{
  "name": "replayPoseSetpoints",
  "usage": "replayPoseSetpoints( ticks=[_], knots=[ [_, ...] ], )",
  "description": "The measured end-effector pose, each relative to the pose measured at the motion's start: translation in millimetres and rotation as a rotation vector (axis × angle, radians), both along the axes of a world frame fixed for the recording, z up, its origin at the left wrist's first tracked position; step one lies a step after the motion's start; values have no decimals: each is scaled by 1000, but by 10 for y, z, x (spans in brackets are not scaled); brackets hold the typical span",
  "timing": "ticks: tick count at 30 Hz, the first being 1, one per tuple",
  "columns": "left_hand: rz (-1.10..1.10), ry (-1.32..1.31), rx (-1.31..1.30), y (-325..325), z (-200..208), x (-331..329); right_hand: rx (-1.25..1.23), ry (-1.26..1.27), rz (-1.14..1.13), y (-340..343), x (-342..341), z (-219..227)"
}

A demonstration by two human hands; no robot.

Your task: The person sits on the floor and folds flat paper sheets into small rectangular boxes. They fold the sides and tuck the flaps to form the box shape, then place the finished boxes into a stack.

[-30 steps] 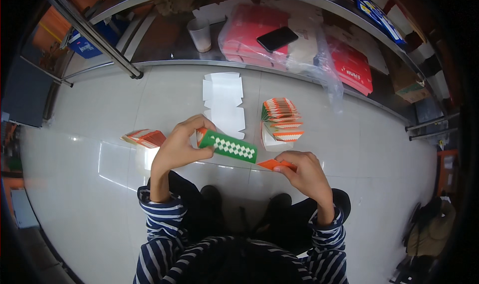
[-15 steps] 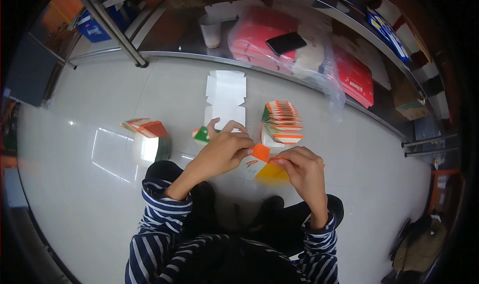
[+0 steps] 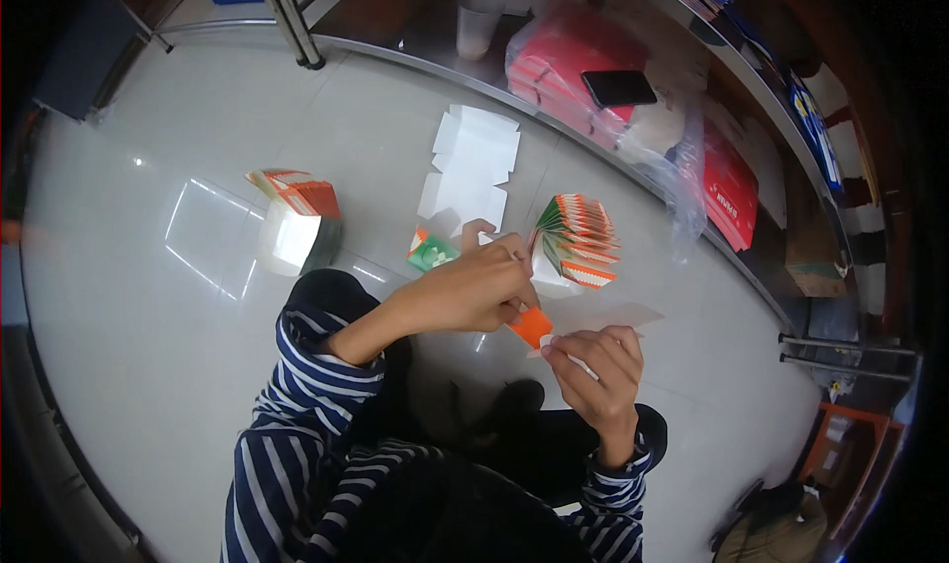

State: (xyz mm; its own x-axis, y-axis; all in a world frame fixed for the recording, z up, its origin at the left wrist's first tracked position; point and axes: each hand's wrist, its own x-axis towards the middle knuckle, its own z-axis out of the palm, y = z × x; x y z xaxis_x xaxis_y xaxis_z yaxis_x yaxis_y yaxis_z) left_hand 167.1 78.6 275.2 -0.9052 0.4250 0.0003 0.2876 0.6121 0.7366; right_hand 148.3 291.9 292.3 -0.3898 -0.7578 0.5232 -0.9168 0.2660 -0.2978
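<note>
Between my hands is a small folding carton (image 3: 534, 327) with an orange flap and a white edge. My left hand (image 3: 479, 284) pinches the orange part. At the white edge, the fingers of my right hand (image 3: 598, 370) are closed on the same carton. A pale, blurred panel shows beyond my right knuckles. Beside my left fingers is a green and orange printed piece (image 3: 433, 251); whether it belongs to the held carton I cannot tell. A flat white carton blank (image 3: 476, 153) lies on the floor beyond my left hand.
A fanned stack of orange and green cartons (image 3: 583, 237) sits right of the blank. Another stack (image 3: 306, 195) stands at left. On the low metal shelf (image 3: 415, 64) are a plastic cup (image 3: 477, 27), red packages in clear plastic (image 3: 578, 64) and a black phone (image 3: 620, 87).
My view has turned, shifting the shelf and floor items. My right hand is lower, and the carton's white edge now shows at its fingertips. The yellow panel beneath it is out of sight.
</note>
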Motion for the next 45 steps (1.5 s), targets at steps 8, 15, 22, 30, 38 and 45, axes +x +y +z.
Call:
replayPoseSetpoints(
  ticks=[8,15,22,30,38,45],
  knots=[
    [-73,231,11,58,19,61,-21,37,56,-63,77,-44],
    [-39,252,107,94,-30,77,9,-49,-11,-125,82,-159],
    [-101,206,41,61,-27,83,19,-159,-144,-179,88,-283],
    [-42,215,-3,75,-57,98,22,-175,-98,-206,70,-254],
    [-109,255,9,99,-75,81,20,-163,-151,-233,98,-296],
    [-290,130,-11,49,-4,71,-25,-874,-384,-209,84,-208]
  ],
)
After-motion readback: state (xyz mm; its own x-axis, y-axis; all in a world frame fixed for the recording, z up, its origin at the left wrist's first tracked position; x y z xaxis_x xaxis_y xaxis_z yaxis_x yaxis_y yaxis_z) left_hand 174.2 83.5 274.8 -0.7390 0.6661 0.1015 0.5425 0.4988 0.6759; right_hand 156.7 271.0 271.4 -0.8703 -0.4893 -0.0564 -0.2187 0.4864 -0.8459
